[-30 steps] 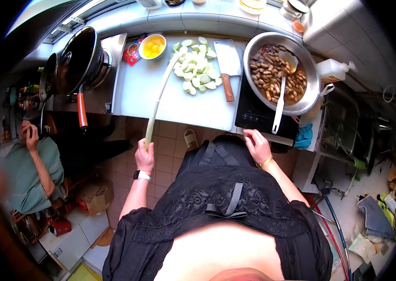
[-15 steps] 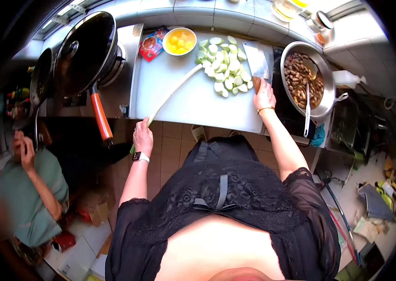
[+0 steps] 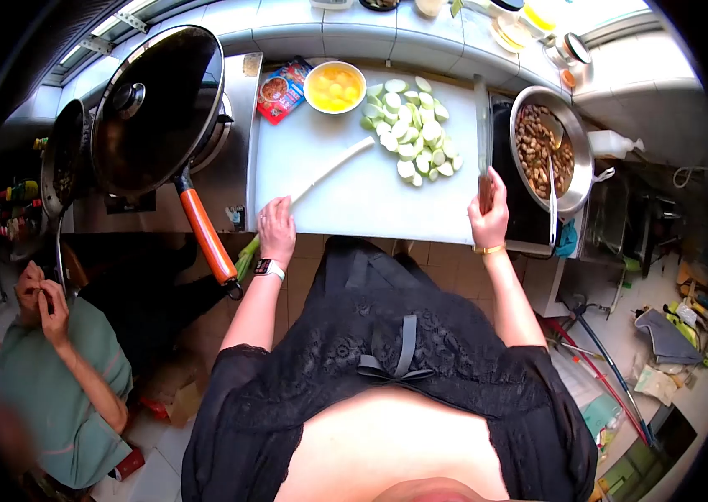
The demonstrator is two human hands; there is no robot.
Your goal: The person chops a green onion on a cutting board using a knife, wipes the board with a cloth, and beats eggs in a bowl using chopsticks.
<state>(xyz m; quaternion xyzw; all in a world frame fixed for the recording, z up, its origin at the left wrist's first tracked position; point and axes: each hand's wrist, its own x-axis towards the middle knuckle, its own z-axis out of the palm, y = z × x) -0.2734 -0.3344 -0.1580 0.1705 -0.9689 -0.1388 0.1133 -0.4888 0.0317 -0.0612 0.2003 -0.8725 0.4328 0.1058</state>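
A long pale green stalk (image 3: 333,167) slants over the front left of the white board (image 3: 370,213). My left hand (image 3: 277,229) is closed around it at the board's front edge, and its leafy end hangs below. My right hand (image 3: 490,214) grips the wooden handle of a cleaver (image 3: 483,134), whose blade is turned edge-on near the board's right side. Between the stalk and the cleaver lies a pile of cut pale green pieces (image 3: 408,134). Behind the stalk sit a bowl of egg yolks (image 3: 334,87) and a red packet (image 3: 281,90).
On the right stands a metal basin (image 3: 580,171) of peanuts with a spoon (image 3: 552,192) in it. A lidded pan (image 3: 157,109) on the left points its orange handle (image 3: 206,234) forward. Another person (image 3: 69,376) sits at the lower left, hands together.
My right hand has reached the cleaver, taken its handle and lifted it from lying flat to edge-on. The stalk's tip has moved away from the pile, toward the front.
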